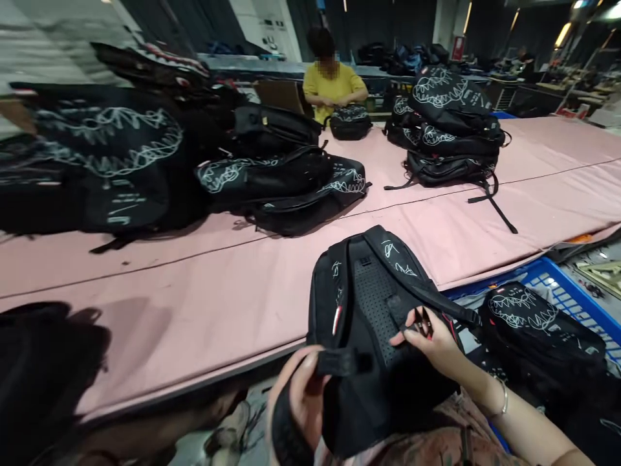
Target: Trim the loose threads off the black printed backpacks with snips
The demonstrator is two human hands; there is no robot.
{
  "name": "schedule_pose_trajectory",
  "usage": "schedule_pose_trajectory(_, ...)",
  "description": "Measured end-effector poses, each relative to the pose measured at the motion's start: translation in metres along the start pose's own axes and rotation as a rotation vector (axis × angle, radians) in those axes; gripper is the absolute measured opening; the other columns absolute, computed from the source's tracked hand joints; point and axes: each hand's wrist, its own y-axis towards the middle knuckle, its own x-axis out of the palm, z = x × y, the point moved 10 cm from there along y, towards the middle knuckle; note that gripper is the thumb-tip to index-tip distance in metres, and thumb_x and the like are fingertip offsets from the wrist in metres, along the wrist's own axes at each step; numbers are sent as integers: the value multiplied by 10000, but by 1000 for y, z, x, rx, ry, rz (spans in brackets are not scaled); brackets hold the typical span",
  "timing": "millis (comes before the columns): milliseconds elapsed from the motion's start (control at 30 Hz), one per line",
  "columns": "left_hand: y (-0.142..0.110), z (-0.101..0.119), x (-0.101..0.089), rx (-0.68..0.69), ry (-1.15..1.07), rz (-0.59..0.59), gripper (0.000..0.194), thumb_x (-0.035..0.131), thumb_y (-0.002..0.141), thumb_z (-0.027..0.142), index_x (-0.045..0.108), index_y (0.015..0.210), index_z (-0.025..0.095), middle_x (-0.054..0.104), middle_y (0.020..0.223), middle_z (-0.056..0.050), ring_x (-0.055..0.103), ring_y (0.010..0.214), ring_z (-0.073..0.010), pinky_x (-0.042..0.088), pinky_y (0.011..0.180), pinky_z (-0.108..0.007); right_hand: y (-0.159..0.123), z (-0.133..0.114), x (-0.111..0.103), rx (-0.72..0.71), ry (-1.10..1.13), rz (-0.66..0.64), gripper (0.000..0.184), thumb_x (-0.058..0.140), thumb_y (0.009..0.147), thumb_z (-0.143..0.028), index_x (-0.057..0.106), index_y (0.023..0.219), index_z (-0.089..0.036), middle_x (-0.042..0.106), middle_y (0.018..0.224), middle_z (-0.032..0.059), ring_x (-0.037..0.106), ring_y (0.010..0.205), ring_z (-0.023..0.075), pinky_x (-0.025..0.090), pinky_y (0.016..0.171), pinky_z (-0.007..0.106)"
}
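Note:
A black backpack (pixel 369 304) leans on the table edge in front of me, its padded mesh back and shoulder straps facing up, with white lettering on the straps. At its lower left my left hand (pixel 297 388) is closed on a black webbing strap (pixel 339 361); the strap's end looks blurred and part of it loops across my fingers. Over the back panel, my right hand (pixel 434 340) is closed around small dark thread snips (pixel 423 321), the thumb and a fingertip near the mesh. Whether these fingers also pinch part of a strap, I cannot tell.
Black backpacks with white toothed-mouth prints lie heaped on the pink-covered table (pixel 233 278), in a left pile (pixel 130 162) and a right stack (pixel 451 129). A blue crate (pixel 582 304) beside me holds more backpacks. Across the table a person in yellow (pixel 334 84) handles a black bag (pixel 349 123).

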Motion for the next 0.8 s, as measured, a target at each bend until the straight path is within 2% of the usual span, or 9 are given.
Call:
schedule_pose_trajectory(100,-3,-17,42,-161,-167,-136,241,729,621,336,606,748,172,647,939,-31,608,848,-214,503,761,-302,0,-2,24,7,88,-3,206,543,807,-331,375,818,-212,671,720,9,582,682,160,418,671,282)
schedule_pose_trajectory(200,-6,-16,62,-151,-146,-200,321,731,632,294,618,902,162,651,863,-49,550,575,-109,470,573,-231,0,-2,35,13,145,-16,214,552,797,-331,375,831,-214,618,653,-18,575,713,169,414,722,291)
schedule_pose_trajectory(267,-9,-21,67,-188,-83,-232,386,740,640,339,621,938,123,600,649,-9,402,436,-51,394,473,-195,-1,-1,40,24,143,-36,219,566,782,-328,385,828,-213,565,637,-37,547,680,157,410,699,280)
schedule_pose_trajectory(333,-12,-29,66,-266,-38,-213,424,765,610,394,625,887,106,491,500,42,360,416,-46,380,468,-191,-2,-1,42,14,93,-36,220,580,764,-331,402,801,-207,502,649,-46,483,625,131,391,623,253)
schedule_pose_trajectory(433,-12,-30,63,-267,-21,-176,391,782,572,425,602,713,109,392,438,67,363,421,-50,352,454,-174,-5,-4,43,-18,-25,-61,216,576,774,-343,416,765,-198,431,653,-50,400,584,110,342,549,231)
schedule_pose_trajectory(500,-10,-25,64,-224,-23,-190,380,771,588,428,569,634,110,369,433,66,323,412,-39,280,415,-153,-7,-9,37,-58,-122,-75,189,552,804,-337,426,804,-197,447,678,-43,420,605,115,344,563,234)
schedule_pose_trajectory(567,-10,-24,64,-215,-25,-207,377,760,604,432,555,619,115,339,424,74,272,401,-30,232,401,-151,-8,-23,24,-150,-260,-55,133,486,855,-309,441,905,-194,493,754,-19,467,663,130,366,611,249)
schedule_pose_trajectory(667,-10,-23,65,-215,16,-236,370,743,624,438,554,627,121,330,429,73,255,406,-34,203,401,-157,-9,-56,9,-401,-520,-26,153,387,912,-259,457,1026,-184,530,835,27,499,745,161,382,680,290)
schedule_pose_trajectory(800,-9,-22,68,-194,100,-263,369,730,636,440,545,612,121,346,448,63,280,428,-46,212,417,-168,-13,-88,14,-758,-819,-70,137,467,900,-222,526,1017,-180,593,868,56,520,796,187,390,721,327)
